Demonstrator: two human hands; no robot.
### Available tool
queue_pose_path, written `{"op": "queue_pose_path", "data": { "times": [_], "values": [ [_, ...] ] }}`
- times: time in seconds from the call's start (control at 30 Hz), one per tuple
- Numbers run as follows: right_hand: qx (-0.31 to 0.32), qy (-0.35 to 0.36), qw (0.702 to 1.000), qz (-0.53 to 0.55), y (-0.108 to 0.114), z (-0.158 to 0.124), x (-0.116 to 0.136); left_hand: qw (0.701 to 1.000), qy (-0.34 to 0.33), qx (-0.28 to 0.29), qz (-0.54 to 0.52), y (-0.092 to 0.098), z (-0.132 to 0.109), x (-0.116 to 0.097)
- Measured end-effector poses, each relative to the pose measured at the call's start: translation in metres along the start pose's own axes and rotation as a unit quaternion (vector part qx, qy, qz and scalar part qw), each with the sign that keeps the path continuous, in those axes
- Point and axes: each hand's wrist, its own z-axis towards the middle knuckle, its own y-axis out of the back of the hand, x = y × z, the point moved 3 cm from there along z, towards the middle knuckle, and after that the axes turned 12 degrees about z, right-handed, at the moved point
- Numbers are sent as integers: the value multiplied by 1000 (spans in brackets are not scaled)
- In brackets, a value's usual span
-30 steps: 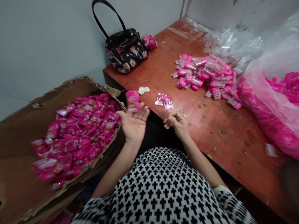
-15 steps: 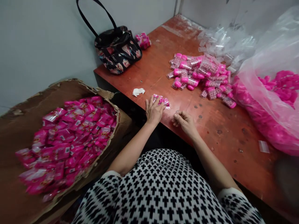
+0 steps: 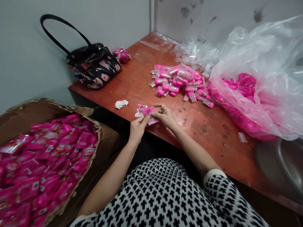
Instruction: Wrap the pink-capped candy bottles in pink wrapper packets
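Just above the table's front edge, my left hand (image 3: 138, 128) pinches the lower edge of a small, flat pink printed wrapper (image 3: 149, 111). From the right, my right hand (image 3: 166, 117) has its thumb and fingers closed at the wrapper's right edge. Its fingertips partly cover that edge. Beside it on the left, a second pink wrapper (image 3: 140, 109) with clear shiny ends lies on the table. A crumpled white scrap (image 3: 121, 104) rests farther left.
Left of me stands a cardboard box (image 3: 100, 138) of pink packets (image 3: 50, 148). On the red-brown table (image 3: 132, 75) are a floral handbag (image 3: 94, 67), a pile of pink-capped clear tubes (image 3: 176, 78), clear empty tubes (image 3: 191, 52) and a plastic bag (image 3: 227, 66) of pink pieces.
My right hand has moved left to the wrapper and closed on it. My left hand has gone from lying over the wrappers to pinching one. The view has shifted right.
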Motion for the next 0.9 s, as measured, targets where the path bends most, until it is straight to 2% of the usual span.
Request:
{"op": "queue_pose_path", "data": {
  "times": [0.07,0.17,0.23,0.3,0.37,0.4,0.47,0.53,0.6,0.67,0.73,0.8,0.9],
  "values": [
    [35,-8,998,-53,2,1,2,999,20,29,-35,-3,1,-1],
    [62,23,988,-140,18,17,16,998,35,18,-55,-3,1,-1],
    [26,86,970,-228,33,35,34,996,56,2,-71,-3,0,0],
    [-39,140,936,-321,45,53,54,993,77,-7,-93,-4,-1,0],
    [-54,142,925,-348,45,64,67,989,90,-14,-112,-6,0,0],
    [-33,122,934,-333,40,66,69,988,93,-22,-118,-6,2,-1],
    [49,58,960,-270,25,62,62,987,92,-42,-123,-6,5,-3],
    [119,15,969,-217,8,53,48,987,89,-60,-123,-2,8,-4],
    [123,28,969,-214,-2,47,31,986,87,-66,-128,3,7,-5],
    [79,58,960,-261,-7,49,12,984,90,-69,-139,12,2,-5],
    [55,70,936,-340,-9,57,-3,982,95,-70,-151,21,-4,-3],
    [70,89,898,-425,-10,67,-6,982,92,-69,-147,31,-8,-1],
    [67,160,823,-540,2,85,20,987,81,-73,-120,39,-9,2]
  ]
}}
